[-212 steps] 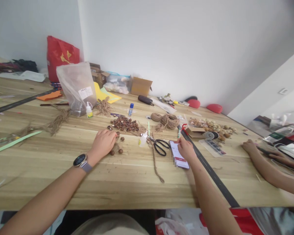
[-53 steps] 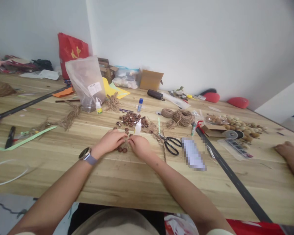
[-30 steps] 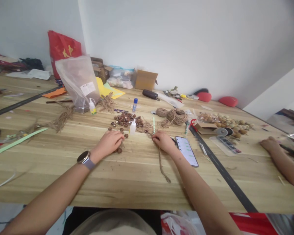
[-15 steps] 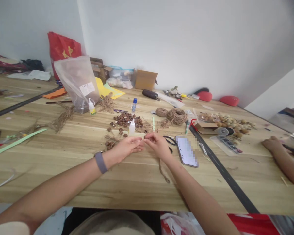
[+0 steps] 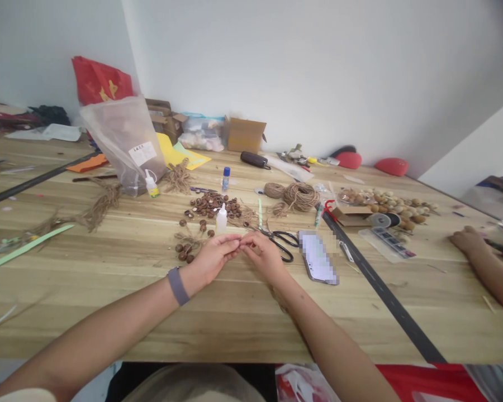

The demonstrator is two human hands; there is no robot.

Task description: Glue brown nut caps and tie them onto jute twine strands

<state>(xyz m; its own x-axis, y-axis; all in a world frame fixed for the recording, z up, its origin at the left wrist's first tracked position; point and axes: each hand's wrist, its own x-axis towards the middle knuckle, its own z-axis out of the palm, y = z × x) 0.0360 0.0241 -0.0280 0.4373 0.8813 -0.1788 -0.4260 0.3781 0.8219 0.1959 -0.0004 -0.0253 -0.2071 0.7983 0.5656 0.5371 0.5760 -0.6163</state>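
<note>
My left hand (image 5: 216, 254) and my right hand (image 5: 262, 254) meet fingertip to fingertip above the table. Both are closed in a pinch, and whatever sits between the fingers is too small and hidden to name. A piece of brown twine (image 5: 280, 301) shows partly behind my right forearm. Just beyond my left hand stands a white glue bottle (image 5: 221, 221), with a heap of brown nut shells (image 5: 213, 205) behind it. A few shells with twine (image 5: 185, 248) lie left of that hand. Black-handled scissors (image 5: 285, 245) rest beside my right hand.
A phone (image 5: 318, 257) lies right of the scissors. Farther back are twine balls (image 5: 302, 196), a glue stick (image 5: 226, 178), another glue bottle (image 5: 151, 184) and a mesh bag (image 5: 126, 145). Pale round pods (image 5: 402, 209) pile up at right, near another person's hand (image 5: 465, 239).
My fingertips have drawn closer together, and my right hand has shifted slightly left and down. More of the scissors shows. The camera view has turned slightly.
</note>
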